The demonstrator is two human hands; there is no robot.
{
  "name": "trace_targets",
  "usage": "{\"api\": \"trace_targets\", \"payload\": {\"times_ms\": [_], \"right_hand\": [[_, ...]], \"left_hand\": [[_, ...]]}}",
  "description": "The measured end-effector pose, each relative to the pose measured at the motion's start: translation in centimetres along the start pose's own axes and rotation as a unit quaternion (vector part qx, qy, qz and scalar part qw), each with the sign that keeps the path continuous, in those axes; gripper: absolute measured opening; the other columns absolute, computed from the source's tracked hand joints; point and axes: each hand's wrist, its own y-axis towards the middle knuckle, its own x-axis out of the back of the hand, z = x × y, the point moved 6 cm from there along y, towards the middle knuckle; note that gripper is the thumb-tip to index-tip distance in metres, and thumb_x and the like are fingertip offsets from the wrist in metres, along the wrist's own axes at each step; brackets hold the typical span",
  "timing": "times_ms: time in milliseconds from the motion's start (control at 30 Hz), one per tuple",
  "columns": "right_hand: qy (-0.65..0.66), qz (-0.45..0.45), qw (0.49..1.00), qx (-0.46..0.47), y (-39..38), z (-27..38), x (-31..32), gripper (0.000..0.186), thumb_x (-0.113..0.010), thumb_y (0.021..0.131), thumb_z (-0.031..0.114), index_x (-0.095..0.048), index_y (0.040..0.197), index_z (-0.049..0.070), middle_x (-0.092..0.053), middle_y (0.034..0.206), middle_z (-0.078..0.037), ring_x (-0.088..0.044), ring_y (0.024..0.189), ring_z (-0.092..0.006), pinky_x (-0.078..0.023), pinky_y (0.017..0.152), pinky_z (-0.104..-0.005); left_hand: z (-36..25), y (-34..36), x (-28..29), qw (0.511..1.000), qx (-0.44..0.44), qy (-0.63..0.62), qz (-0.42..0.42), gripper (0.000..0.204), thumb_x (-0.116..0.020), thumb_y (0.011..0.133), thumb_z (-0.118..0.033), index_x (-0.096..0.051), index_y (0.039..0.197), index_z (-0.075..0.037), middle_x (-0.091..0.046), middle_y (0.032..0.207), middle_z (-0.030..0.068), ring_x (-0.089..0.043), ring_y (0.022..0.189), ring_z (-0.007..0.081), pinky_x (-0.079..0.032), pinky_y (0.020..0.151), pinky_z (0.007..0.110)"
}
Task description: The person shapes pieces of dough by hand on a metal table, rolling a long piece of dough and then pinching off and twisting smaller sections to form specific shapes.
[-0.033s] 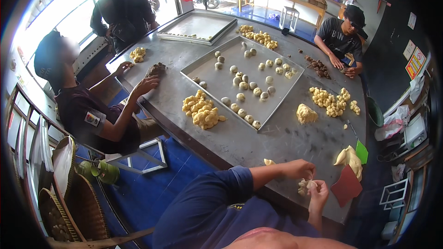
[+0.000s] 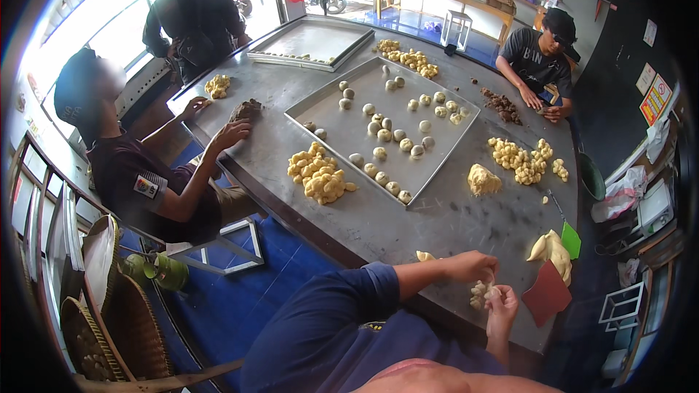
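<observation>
Over the near right part of the metal table (image 2: 408, 229), my two hands meet fingertip to fingertip. My left hand (image 2: 472, 267) is closed in a pinch, and so is my right hand (image 2: 502, 308). A small pale piece of dough (image 2: 492, 292) shows at the fingertips, partly hidden by them. Just beneath lies a little cluster of dough pieces (image 2: 478, 295). A larger lump of yellow dough (image 2: 552, 253) rests to the right, beside a red scraper (image 2: 546, 293) and a green scraper (image 2: 571, 240). Another bit of dough (image 2: 424, 255) sits by my left forearm.
A tray of dough balls (image 2: 348, 147) fills the table's middle. Around it are dough piles (image 2: 319, 173), (image 2: 520, 160) and brown filling (image 2: 501, 105). Co-workers (image 2: 156, 153), (image 2: 542, 65) handle things at the left and far right; another person (image 2: 193, 25) stands behind.
</observation>
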Motion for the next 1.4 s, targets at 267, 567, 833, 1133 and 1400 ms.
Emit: {"api": "trace_targets", "payload": {"times_ms": [267,567,833,1133,1400], "right_hand": [[-0.386,0.113,0.87,0.285,-3.5,1.7,-1.4,0.021,-0.073,0.082,0.006,-0.066,0.101,0.0,-0.06,0.087,-0.01,-0.061,0.068,-0.0206,-0.05,0.07,-0.028],[-0.41,-0.04,0.871,0.267,-2.8,5.8,-3.3,0.036,-0.078,0.073,0.001,-0.068,0.108,0.004,-0.064,0.095,-0.011,-0.066,0.08,-0.0249,-0.053,0.072,-0.035],[-0.365,-0.035,0.877,0.311,-0.4,4.7,-2.3,0.023,-0.075,0.078,0.002,-0.069,0.1,0.004,-0.068,0.088,-0.007,-0.063,0.072,-0.0199,-0.052,0.068,-0.0312],[0.249,0.065,0.966,-0.025,1.9,-1.2,-0.7,0.019,-0.066,0.094,0.016,-0.059,0.104,0.002,-0.061,0.088,0.0,-0.056,0.075,-0.0075,-0.043,0.065,-0.0213],[-0.401,-0.047,0.877,0.261,3.9,3.4,0.1,0.026,-0.067,0.086,0.003,-0.064,0.112,0.005,-0.065,0.098,-0.011,-0.063,0.085,-0.0245,-0.051,0.076,-0.032]], "left_hand": [[1.0,-0.3,1.1,0.993,0.059,-0.028,-0.1,0.03,-0.072,0.073,-0.011,-0.055,0.097,-0.004,-0.066,0.088,0.0187,-0.065,0.089,0.0381,-0.049,0.075,0.044],[1.6,-0.5,-1.3,0.983,-0.08,0.115,0.114,0.048,-0.063,0.083,-0.009,-0.054,0.13,-0.003,-0.069,0.099,0.0195,-0.067,0.089,0.0339,-0.053,0.077,0.039],[-0.8,-1.1,-1.1,0.986,-0.001,-0.148,0.073,0.026,-0.06,0.092,-0.013,-0.058,0.116,-0.002,-0.068,0.09,0.008,-0.066,0.079,0.0151,-0.052,0.07,0.031],[0.3,0.0,2.0,0.981,0.05,0.166,-0.09,0.009,-0.06,0.084,-0.01,-0.066,0.09,-0.007,-0.065,0.09,0.0102,-0.064,0.085,0.0338,-0.049,0.073,0.043],[1.3,-0.4,2.6,0.983,0.106,0.07,-0.134,0.033,-0.072,0.075,-0.01,-0.055,0.102,-0.003,-0.065,0.091,0.0194,-0.063,0.089,0.0399,-0.05,0.076,0.043]]}}
